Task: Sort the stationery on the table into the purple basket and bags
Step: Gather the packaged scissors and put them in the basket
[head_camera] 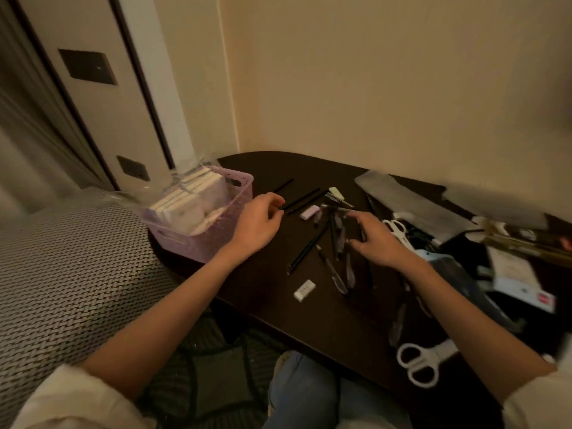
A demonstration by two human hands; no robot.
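A purple basket (198,246) stands at the left end of the dark table (272,308), holding white pads in clear wrapping. My left hand (258,222) is beside it, thumb and forefinger pinching the near end of a black pencil (301,198). My right hand (376,239) hovers with spread fingers over a loose pile of pens (335,243) and holds nothing. A purple eraser (309,212) lies between my hands. Nearer me lie a white eraser (304,290) and a long black pencil (306,249). White scissors (418,363) rest by the front edge.
A grey flat pouch (402,196) lies at the back of the table. Second white scissors (396,229) and blurred packages (520,280) crowd the right side. A woven grey surface (62,274) adjoins the table on the left. My knee in jeans (303,394) is below the table edge.
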